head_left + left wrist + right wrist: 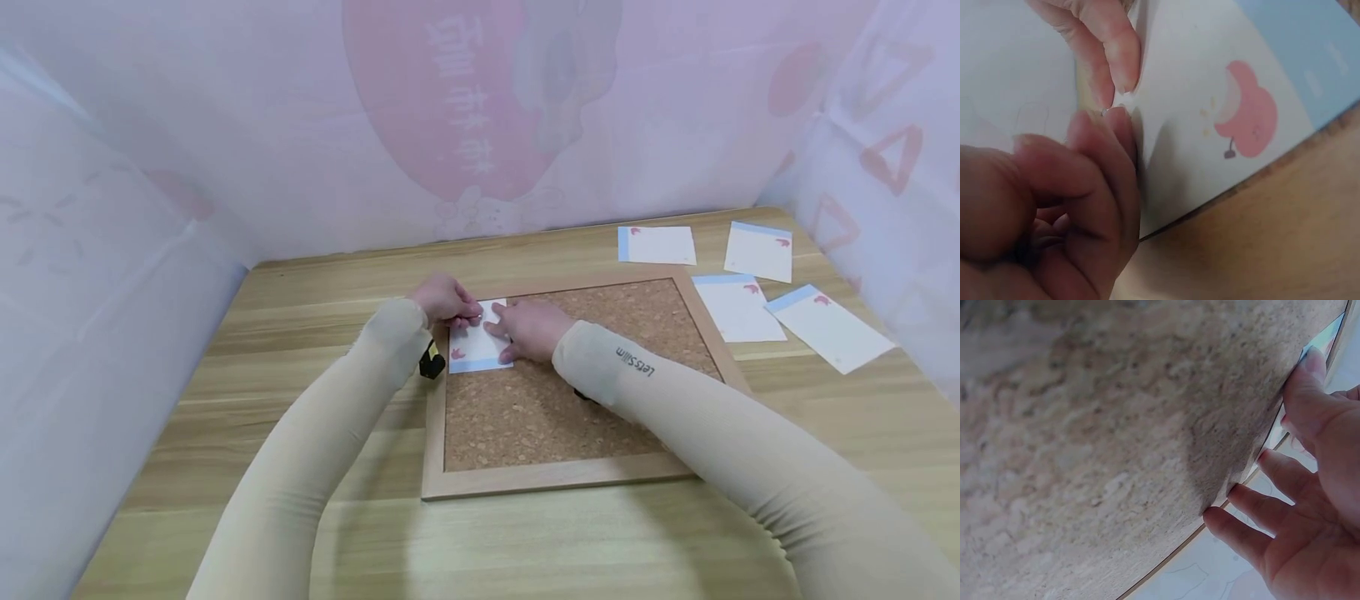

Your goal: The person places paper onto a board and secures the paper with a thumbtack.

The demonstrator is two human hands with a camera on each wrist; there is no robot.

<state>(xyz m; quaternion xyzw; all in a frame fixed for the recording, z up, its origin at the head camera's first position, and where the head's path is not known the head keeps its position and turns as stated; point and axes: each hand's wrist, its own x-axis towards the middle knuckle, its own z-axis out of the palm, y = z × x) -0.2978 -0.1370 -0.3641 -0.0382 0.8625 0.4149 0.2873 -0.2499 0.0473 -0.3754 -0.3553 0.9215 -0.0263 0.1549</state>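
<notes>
On grainy corkboard (517, 425) our right hand (534, 327) spreads over a card (468, 343), lengthwise up-frame, blue end (480, 366) lowest; our left hand (444, 301) pinches a glinting bit (1105, 112).

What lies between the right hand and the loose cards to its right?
In the head view, exposed cork, then the corkboard's wooden frame.

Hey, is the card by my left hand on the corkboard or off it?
On: the head view shows the card over the far left corner of the corkboard, cork showing beside it.

Pale pink-patterned walls (300, 125) border a wood-grain table (555, 542).
</notes>
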